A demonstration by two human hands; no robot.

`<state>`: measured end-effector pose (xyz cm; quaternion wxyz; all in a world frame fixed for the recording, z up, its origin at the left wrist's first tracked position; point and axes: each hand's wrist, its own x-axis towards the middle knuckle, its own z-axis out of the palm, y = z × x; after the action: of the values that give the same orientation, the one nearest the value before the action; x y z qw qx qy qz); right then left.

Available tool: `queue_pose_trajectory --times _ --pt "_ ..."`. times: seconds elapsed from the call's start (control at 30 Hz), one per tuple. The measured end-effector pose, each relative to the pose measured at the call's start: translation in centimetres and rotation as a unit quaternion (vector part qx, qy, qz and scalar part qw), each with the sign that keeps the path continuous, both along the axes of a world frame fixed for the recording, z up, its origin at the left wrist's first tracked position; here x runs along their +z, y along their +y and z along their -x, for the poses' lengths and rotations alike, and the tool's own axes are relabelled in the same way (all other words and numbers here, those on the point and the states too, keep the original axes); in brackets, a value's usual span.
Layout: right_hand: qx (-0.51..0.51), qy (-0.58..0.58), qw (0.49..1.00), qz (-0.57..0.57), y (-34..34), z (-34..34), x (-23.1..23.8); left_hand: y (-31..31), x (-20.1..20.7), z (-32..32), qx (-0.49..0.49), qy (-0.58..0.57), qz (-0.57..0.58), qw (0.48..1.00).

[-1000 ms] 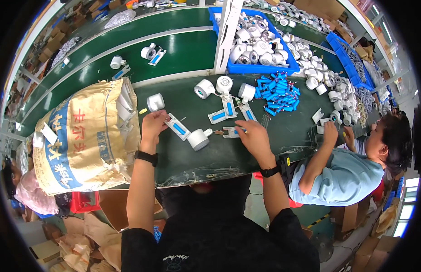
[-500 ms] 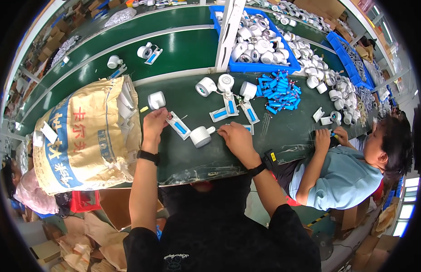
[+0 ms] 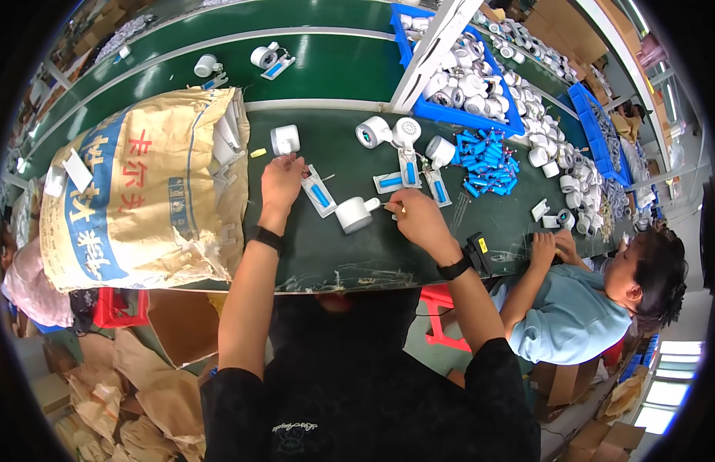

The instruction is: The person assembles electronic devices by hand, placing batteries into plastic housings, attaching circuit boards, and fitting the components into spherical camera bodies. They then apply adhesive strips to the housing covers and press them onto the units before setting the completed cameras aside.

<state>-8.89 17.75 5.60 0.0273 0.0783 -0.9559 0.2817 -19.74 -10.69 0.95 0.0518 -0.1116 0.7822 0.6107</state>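
My left hand (image 3: 283, 185) is closed, its fingertips at the upper end of a white tray-shaped holder with a blue battery (image 3: 320, 195); what they pinch is too small to make out. Just beyond it lies a white round housing (image 3: 285, 140). My right hand (image 3: 421, 221) is closed in a pinch beside the tab of another white housing (image 3: 354, 215), which lies on the green table between my hands. Its fingertips hide what they hold. Farther off, joined housings (image 3: 406, 132) lie with battery holders (image 3: 435, 186) beside a pile of blue batteries (image 3: 485, 163).
A large woven sack (image 3: 142, 189) of white parts fills the left of the green table (image 3: 311, 266). A blue crate (image 3: 465, 115) of housings stands behind an upright post (image 3: 431, 58). On the right sits a co-worker (image 3: 562, 316), near a black device (image 3: 478, 252).
The view has shifted, so the table things appear displaced. My right hand now covers the holder that showed beside its fingers. My left hand stays by the battery holder.
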Motion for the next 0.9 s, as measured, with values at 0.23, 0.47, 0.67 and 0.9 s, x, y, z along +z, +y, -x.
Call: queue_pose_trajectory --times 0.23,0.47,0.67,0.9 --pt "0.008 -0.023 0.998 0.05 -1.1 -1.1 0.9 0.1 -0.1 -0.2 0.005 0.003 -0.043 0.999" --pt "0.006 0.013 0.999 0.032 -2.0 -1.2 0.4 0.4 -0.3 -0.5 0.025 0.021 -0.033 0.999" --pt "0.016 0.079 0.997 0.015 -2.3 -1.1 0.3 0.0 -0.1 -0.5 0.021 0.001 -0.083 0.996" --pt "0.013 0.129 0.991 0.026 -2.0 -1.4 -0.4 0.4 -2.4 0.0 0.026 0.049 -0.046 0.997"
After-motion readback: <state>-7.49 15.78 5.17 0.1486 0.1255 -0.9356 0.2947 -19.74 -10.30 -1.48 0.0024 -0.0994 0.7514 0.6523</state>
